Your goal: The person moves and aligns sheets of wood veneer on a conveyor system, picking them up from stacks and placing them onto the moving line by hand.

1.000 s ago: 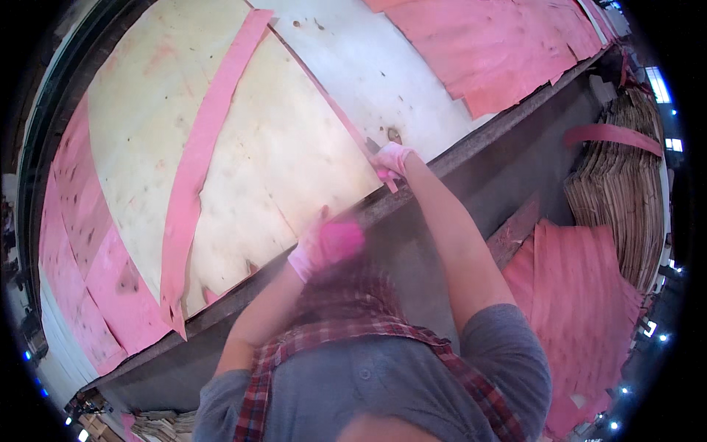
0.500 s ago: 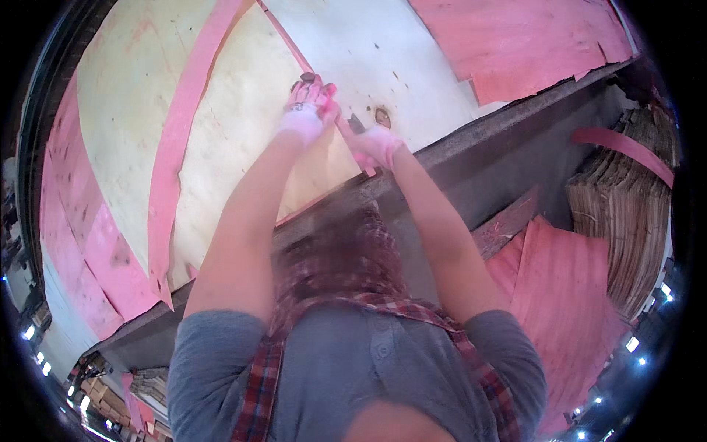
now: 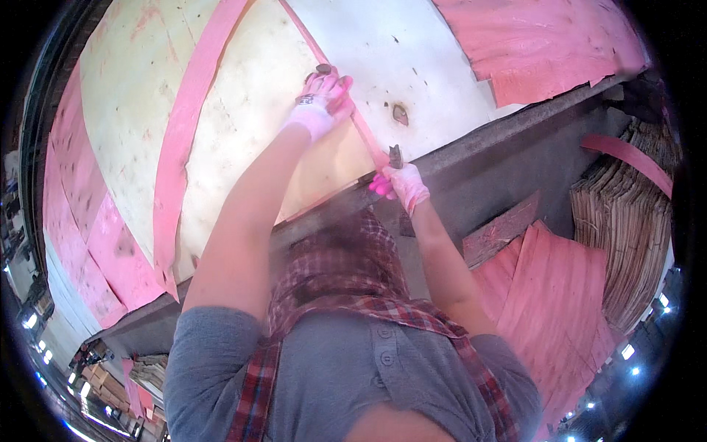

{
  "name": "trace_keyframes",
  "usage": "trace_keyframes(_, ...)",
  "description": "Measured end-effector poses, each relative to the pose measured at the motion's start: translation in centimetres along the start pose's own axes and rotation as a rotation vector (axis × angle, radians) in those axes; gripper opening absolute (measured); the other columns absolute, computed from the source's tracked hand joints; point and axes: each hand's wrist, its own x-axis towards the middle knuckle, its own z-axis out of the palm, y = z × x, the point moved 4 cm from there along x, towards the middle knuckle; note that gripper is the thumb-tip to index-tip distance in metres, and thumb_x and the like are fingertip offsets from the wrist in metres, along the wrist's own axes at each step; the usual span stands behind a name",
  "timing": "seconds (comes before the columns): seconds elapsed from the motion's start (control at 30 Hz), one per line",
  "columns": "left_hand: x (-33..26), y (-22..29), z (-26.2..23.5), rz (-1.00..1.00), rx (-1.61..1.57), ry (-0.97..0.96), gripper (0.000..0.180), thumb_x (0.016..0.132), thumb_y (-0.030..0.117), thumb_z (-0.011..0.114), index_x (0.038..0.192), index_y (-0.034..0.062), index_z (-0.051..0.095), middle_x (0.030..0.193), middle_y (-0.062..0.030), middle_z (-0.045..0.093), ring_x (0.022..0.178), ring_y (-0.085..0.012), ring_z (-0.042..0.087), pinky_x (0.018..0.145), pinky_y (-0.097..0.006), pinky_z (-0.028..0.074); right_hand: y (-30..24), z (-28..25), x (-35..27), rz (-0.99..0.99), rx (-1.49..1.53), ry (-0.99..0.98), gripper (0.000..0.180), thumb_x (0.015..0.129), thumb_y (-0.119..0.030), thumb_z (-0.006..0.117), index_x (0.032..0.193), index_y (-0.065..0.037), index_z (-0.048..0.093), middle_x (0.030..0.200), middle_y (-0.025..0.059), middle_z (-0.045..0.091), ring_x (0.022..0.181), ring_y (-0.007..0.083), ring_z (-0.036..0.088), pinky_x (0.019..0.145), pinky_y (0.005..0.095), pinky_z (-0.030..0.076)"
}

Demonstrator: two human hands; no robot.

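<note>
A: Your left hand (image 3: 322,99) is now sliding farther up the thin pink strip (image 3: 364,132), fingers clamped on it.

B: Your right hand (image 3: 401,184) is pinching its near end at the table edge (image 3: 471,140); the strip is running diagonally away.

Plywood or veneer factory floor is indicated. A large pale veneer sheet (image 3: 243,125) is spread on a long steel work table (image 3: 515,147), pink-coated veneer sheets (image 3: 545,44) laid over it. Stacked thin veneer (image 3: 626,221) is seen at right, more pink sheets (image 3: 567,295) below. Industrial ceiling lights (image 3: 626,352) are caught at the rim.
</note>
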Motion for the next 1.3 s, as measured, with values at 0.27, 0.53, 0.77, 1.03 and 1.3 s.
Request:
trace_keyframes(0.27, -3.7, -6.4, -9.1, -0.686, -1.459, 0.483, 0.049, 0.076, 0.032, 0.069, 0.112, 0.0024, 0.055, 0.09, -0.005, 0.063, 0.085, -0.0152, 0.06, 0.078, -0.025, 0.046, 3.1, 1.1, -4.3, -0.209, 0.49, 0.019, 0.027, 0.086, -0.026, 0.055, 0.101, -0.005, 0.056, 0.091, 0.0094, 0.065, 0.049, 0.0079, 0.046, 0.039, 0.0196, 0.034)
trace_keyframes(0.53, -18.7, -22.1, -13.4, -0.772, 0.146, -0.059, 0.099, 0.063, 0.066, 0.059, 0.132, 0.0017, 0.031, 0.132, -0.0203, 0.033, 0.124, -0.035, 0.03, 0.104, -0.039, 0.025, 9.4, 1.1, -9.6, -0.32, 0.807, 0.344, 0.027, 0.089, -0.031, 0.052, 0.098, -0.007, 0.059, 0.092, 0.005, 0.065, 0.05, 0.0034, 0.042, 0.039, 0.0167, 0.031)
trace_keyframes(0.77, -17.5, -20.9, -13.4, -0.733, 0.231, -0.246, 0.083, 0.072, 0.061, 0.053, 0.129, 0.0023, 0.037, 0.128, -0.0198, 0.042, 0.118, -0.0316, 0.042, 0.099, -0.036, 0.034, 8.9, 3.3, -11.4, -0.386, 0.868, 0.356, 0.033, 0.089, -0.035, 0.051, 0.1, -0.004, 0.059, 0.088, 0.0055, 0.065, 0.053, 0.0048, 0.046, 0.042, 0.0169, 0.036)
trace_keyframes(1.03, -24.9, -24.2, -18.3, -0.523, -0.637, -0.293, 0.027, 0.084, 0.026, 0.054, 0.1, 0.0047, 0.059, 0.094, -0.0066, 0.063, 0.091, -0.0165, 0.058, 0.082, -0.031, 0.046, 1.6, 14.0, -16.0, -0.59, 0.545, 0.148, 0.047, 0.086, -0.041, 0.055, 0.11, -0.002, 0.053, 0.1, 0.0081, 0.063, 0.054, 0.0052, 0.041, 0.045, 0.018, 0.032)
trace_keyframes(1.3, -45.1, -15.6, -18.4, -0.431, -1.043, -0.705, 0.036, 0.086, 0.031, 0.057, 0.109, 0.0042, 0.058, 0.101, -0.0026, 0.06, 0.092, -0.0109, 0.054, 0.084, -0.027, 0.043, -2.1, 27.6, -13.6, -0.572, 0.533, -0.037, 0.041, 0.085, -0.026, 0.059, 0.116, -0.002, 0.047, 0.088, 0.0042, 0.062, 0.051, 0.0083, 0.052, 0.042, 0.0216, 0.039)
